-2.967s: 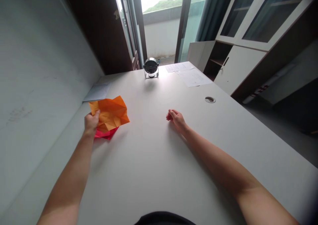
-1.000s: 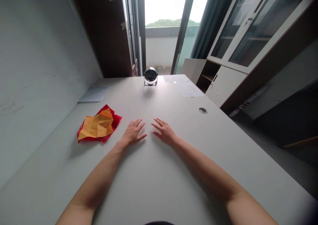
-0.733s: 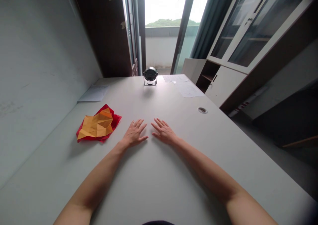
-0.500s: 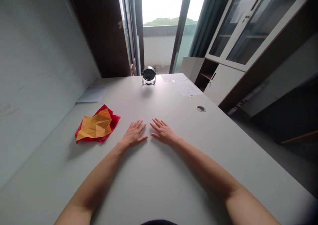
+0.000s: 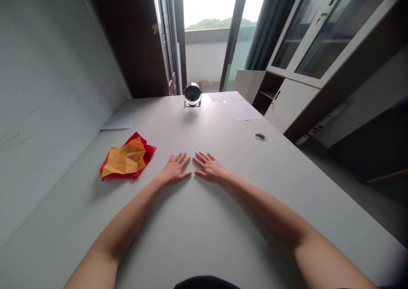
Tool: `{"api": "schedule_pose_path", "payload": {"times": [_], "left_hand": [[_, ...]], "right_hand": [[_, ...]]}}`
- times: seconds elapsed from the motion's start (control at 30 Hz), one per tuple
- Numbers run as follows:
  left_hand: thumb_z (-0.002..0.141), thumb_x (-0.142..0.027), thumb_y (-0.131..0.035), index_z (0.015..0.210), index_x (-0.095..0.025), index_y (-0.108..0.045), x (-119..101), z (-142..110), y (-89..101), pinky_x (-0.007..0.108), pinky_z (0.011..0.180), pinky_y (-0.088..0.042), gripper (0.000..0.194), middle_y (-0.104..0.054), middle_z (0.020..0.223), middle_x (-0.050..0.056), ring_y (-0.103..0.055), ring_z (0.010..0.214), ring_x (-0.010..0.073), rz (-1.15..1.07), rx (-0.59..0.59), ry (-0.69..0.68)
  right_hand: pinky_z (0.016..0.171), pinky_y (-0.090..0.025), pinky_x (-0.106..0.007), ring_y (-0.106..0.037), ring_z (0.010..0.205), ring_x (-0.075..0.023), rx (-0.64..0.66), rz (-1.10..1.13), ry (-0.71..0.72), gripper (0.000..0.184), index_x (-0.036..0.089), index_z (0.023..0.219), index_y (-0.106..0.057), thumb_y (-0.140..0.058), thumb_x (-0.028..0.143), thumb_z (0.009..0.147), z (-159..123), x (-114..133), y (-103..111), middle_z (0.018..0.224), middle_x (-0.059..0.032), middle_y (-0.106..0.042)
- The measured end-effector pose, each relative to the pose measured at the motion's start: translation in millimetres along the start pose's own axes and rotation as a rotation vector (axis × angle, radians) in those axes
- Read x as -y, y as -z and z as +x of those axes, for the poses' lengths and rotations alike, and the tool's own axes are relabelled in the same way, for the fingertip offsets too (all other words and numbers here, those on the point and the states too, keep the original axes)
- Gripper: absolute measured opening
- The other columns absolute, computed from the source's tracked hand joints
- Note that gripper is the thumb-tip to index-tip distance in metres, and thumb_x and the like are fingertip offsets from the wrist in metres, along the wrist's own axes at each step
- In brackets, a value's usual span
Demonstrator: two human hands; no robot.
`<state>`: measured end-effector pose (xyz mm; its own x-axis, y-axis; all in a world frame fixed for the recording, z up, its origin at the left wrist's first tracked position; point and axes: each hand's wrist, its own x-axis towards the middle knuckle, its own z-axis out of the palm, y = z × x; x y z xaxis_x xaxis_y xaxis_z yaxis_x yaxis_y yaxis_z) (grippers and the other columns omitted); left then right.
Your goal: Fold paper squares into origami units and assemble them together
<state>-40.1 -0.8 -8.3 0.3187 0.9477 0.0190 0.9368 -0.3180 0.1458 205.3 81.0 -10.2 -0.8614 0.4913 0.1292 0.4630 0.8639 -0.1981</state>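
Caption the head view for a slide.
Two open hands resting on a white desk beside creased orange and red paper.

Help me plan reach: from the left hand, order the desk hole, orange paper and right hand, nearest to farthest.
1. Right hand, just to its right.
2. Orange paper, on the left.
3. Desk hole, farther up, right side.

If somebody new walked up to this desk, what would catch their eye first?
Probably the creased orange paper lying on a red sheet at the left of the white desk, the brightest colours there. Next, the left hand and right hand, spread flat side by side mid-desk, then the round black-and-silver device at the far edge.
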Motion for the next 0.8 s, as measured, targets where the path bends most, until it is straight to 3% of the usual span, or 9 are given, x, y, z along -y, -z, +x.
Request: {"api": "schedule_pose_path", "payload": {"times": [0.2, 0.47, 0.8], "left_hand": [[0.094, -0.071, -0.034, 0.16, -0.031, -0.02, -0.3, 1.6, 1.6, 0.053, 0.124, -0.007, 0.078, -0.015, 0.168, 0.005, -0.012, 0.155, 0.0287, -0.007, -0.006, -0.006], [0.097, -0.06, -0.039, 0.154, -0.031, -0.036, -2.3, -1.9, 4.4, 0.051, 0.124, -0.017, 0.065, -0.027, 0.164, 0.005, -0.021, 0.153, 0.0267, -0.028, -0.073, 0.011], [0.096, -0.059, -0.041, 0.154, -0.032, -0.036, -1.5, -1.3, 3.0, 0.052, 0.124, -0.017, 0.064, -0.028, 0.164, 0.005, -0.021, 0.153, 0.0278, -0.04, -0.071, 0.01]], "right_hand": [[0.124, -0.016, -0.052, -0.019, 0.152, -0.0299, -0.017, -0.007, -0.001, 0.071, 0.022, 0.158, -0.031, -0.036, 0.064, 0.101, 0.1, -1.1, -3.2, 0.163, -0.012, -0.022], [0.124, -0.019, -0.052, -0.023, 0.151, -0.0283, -0.024, -0.008, -0.007, 0.067, 0.025, 0.156, -0.036, -0.041, 0.061, 0.1, -0.6, -3.6, -1.0, 0.162, -0.0102, -0.027], [0.124, -0.018, -0.051, -0.021, 0.152, -0.0294, -0.032, -0.018, -0.01, 0.067, 0.024, 0.156, -0.035, -0.04, 0.061, 0.101, -0.8, -3.8, -3.5, 0.162, -0.0097, -0.027]]}}
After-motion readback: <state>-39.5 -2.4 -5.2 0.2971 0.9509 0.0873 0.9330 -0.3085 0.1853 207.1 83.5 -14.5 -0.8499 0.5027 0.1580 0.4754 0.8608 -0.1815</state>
